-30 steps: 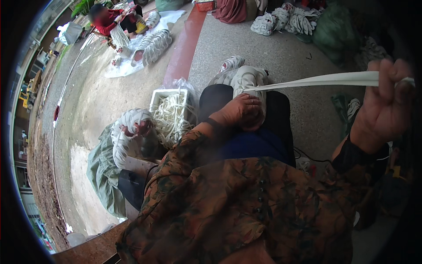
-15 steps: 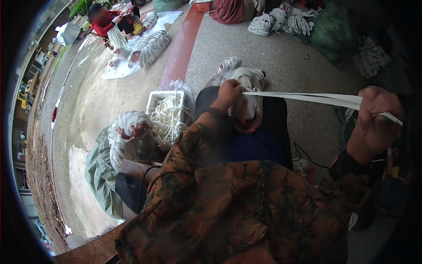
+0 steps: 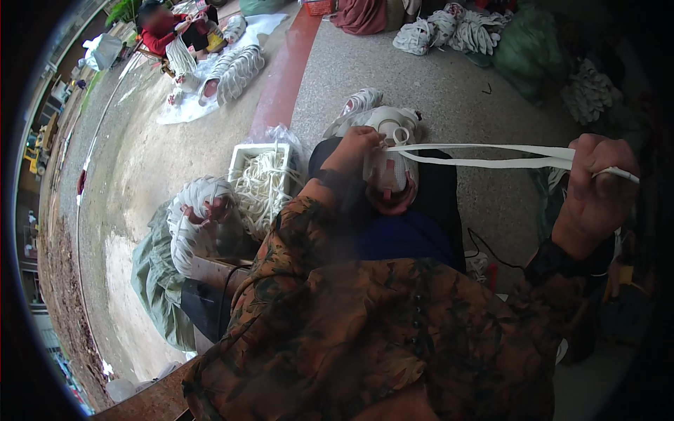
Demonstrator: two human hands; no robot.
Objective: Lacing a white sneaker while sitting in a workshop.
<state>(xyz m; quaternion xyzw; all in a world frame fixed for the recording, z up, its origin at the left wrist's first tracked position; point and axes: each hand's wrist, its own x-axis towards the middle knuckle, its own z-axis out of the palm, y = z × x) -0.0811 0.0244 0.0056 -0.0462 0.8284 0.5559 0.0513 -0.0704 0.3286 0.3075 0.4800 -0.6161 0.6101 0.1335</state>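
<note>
A white shoe upper (image 3: pixel 390 182) with reddish lining rests on my lap, its toe end toward me. My left hand (image 3: pixel 355 147) is closed at the upper's left side, pinching white shoelace beside its opening; its fingertips are partly hidden. From there the flat white shoelace (image 3: pixel 484 163) runs to the right in two strands, with a small loop standing over the upper. Far to the right, my right hand (image 3: pixel 600 186) is raised in a fist around the lace, and a short end sticks out past the fingers. Just beyond my lap lie more white uppers (image 3: pixel 364 102).
Left of my knee stands a white bin (image 3: pixel 237 156) of loose laces. Nearer, laced uppers (image 3: pixel 200 203) are bunched beside a pale green sack (image 3: pixel 151 270). Green bags (image 3: pixel 530 52) and white uppers (image 3: pixel 418 36) lie at the back. Far left, a person in red (image 3: pixel 158 42) sits working.
The two lace strands, close together before, now spread apart, and a small loop shows over the shoe upper. My left hand has shifted slightly left; the right stays about where it was.
</note>
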